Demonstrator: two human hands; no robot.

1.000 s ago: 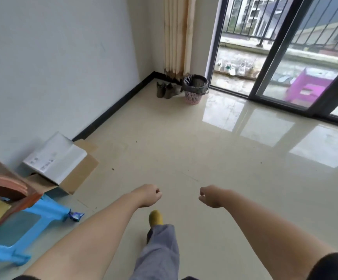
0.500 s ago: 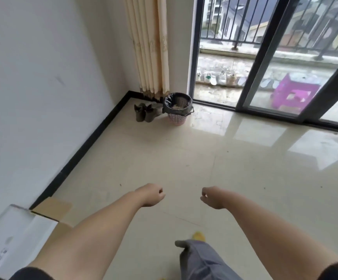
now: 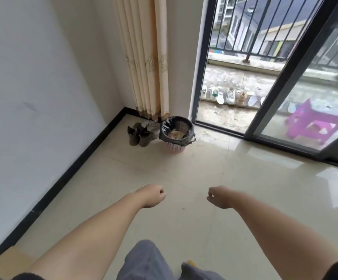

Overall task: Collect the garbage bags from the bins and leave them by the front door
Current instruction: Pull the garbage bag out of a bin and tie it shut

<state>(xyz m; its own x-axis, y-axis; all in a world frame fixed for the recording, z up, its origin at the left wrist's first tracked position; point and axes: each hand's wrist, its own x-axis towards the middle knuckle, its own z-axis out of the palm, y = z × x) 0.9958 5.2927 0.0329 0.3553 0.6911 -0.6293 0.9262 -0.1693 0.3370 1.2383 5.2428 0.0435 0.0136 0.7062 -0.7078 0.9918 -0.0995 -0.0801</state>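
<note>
A pink mesh bin (image 3: 175,147) stands on the tile floor in the far corner, beside the curtain and the glass door frame. A black garbage bag (image 3: 165,132) lines it, folded over the rim, with yellowish rubbish inside. My left hand (image 3: 152,196) and my right hand (image 3: 220,198) are held out in front of me as loose fists, well short of the bin, each with nothing in it. My grey trouser legs show at the bottom edge.
A pair of dark boots (image 3: 138,134) sits just left of the bin against the black skirting. A cream curtain (image 3: 145,57) hangs in the corner. Sliding glass doors (image 3: 297,77) on the right look onto a balcony with shoes and a purple stool (image 3: 313,122).
I have walked closer to the corner; the bin looks larger and nearer. The cardboard box and blue stool have slipped out of view on the left. Both fists hold the same pose.
</note>
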